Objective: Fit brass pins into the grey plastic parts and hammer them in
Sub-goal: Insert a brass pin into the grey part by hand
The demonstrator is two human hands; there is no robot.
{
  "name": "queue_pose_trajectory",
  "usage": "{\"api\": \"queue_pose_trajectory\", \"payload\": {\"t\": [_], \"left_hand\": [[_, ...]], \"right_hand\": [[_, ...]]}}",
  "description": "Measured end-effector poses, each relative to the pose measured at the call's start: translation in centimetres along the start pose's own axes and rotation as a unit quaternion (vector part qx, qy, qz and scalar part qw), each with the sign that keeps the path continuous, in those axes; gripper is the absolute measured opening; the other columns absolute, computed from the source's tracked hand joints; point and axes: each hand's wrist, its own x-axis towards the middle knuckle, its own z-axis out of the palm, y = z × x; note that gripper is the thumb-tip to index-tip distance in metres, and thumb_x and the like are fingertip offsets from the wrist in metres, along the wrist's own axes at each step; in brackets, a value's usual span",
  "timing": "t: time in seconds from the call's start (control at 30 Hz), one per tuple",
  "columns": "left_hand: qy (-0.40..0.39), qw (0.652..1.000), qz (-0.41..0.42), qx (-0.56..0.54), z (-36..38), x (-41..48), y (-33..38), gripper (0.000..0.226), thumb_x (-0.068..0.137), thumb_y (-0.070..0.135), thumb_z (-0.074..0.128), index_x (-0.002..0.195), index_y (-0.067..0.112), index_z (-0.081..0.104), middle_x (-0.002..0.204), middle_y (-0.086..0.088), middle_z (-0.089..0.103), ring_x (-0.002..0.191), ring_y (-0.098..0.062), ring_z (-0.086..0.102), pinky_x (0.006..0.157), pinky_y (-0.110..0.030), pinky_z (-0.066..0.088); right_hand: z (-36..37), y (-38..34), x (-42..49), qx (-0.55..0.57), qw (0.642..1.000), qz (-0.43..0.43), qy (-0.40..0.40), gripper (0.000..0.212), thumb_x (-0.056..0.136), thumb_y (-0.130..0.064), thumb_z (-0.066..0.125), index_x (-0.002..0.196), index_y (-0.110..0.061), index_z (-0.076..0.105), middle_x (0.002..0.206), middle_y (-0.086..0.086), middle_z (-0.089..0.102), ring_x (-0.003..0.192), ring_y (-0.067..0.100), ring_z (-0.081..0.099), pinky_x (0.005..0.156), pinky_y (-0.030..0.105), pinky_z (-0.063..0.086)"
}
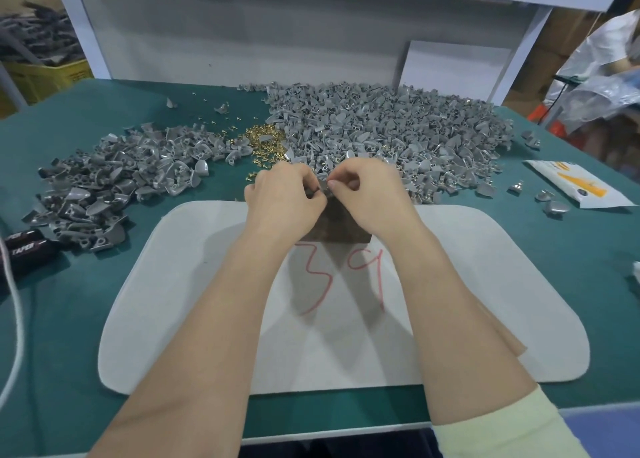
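While pinching one grey part (321,184) between left hand (282,201) and right hand (372,197), seat pin squarely before hammering.

Red handwritten "39" on the white mat (194,284), drawn large, just below the dark block (337,227), between the two forearms. "TAPER" in white letters on a black object (26,249) at left table edge; a second black object (20,237) just behind it carries partial white lettering, cut off, not readable. White and orange packet (578,183) on the right of the table has a round dark logo and print, too blurred to read. Yellow crate (45,76) far left has dark print on its side, unreadable.
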Motion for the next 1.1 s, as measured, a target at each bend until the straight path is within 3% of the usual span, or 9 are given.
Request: {"api": "queue_pose_trajectory", "payload": {"t": [0.23,0.47,0.97,1.1], "left_hand": [[0.001,1.000,0.001,-0.003,0.07,0.03,0.00,0.005,0.084,0.030,0.062,0.080,0.030,0.059,0.102,0.003,0.066,0.109,-0.025,0.055,0.092,-0.037,0.038],[0.008,1.000,0.010,0.000,0.09,-0.08,0.21,0.006,0.086,0.024,0.061,0.081,0.027,0.059,0.099,0.003,0.065,0.106,-0.025,0.054,0.088,-0.034,0.032],[0.008,1.000,0.013,0.010,0.04,-0.08,0.31,0.005,0.088,0.025,0.060,0.084,0.024,0.063,0.100,0.000,0.067,0.107,-0.027,0.054,0.090,-0.036,0.034],[0.009,1.000,0.004,0.010,-0.03,-0.17,0.21,0.006,0.087,0.026,0.060,0.081,0.027,0.061,0.094,0.004,0.065,0.105,-0.025,0.055,0.092,-0.036,0.035]], "right_hand": [[0.11,-0.33,-0.10,-0.043,0.999,-0.012,-0.009,0.011,0.089,-0.015,0.058,0.095,-0.015,0.067,0.099,0.007,0.065,0.093,0.023,0.057,0.084,0.033,0.045],[0.23,-0.61,-0.39,-0.072,0.997,-0.026,0.006,0.010,0.091,-0.015,0.056,0.097,-0.012,0.064,0.100,0.006,0.063,0.095,0.025,0.055,0.085,0.036,0.044],[-0.04,-0.89,-0.02,-0.095,0.995,-0.007,-0.024,0.011,0.092,-0.018,0.054,0.098,-0.013,0.062,0.104,0.007,0.062,0.100,0.027,0.054,0.083,0.034,0.044],[-0.15,-0.66,-0.16,-0.042,0.999,0.019,-0.027,0.012,0.092,-0.018,0.056,0.096,-0.015,0.067,0.100,0.004,0.067,0.097,0.022,0.059,0.086,0.030,0.045]]}}
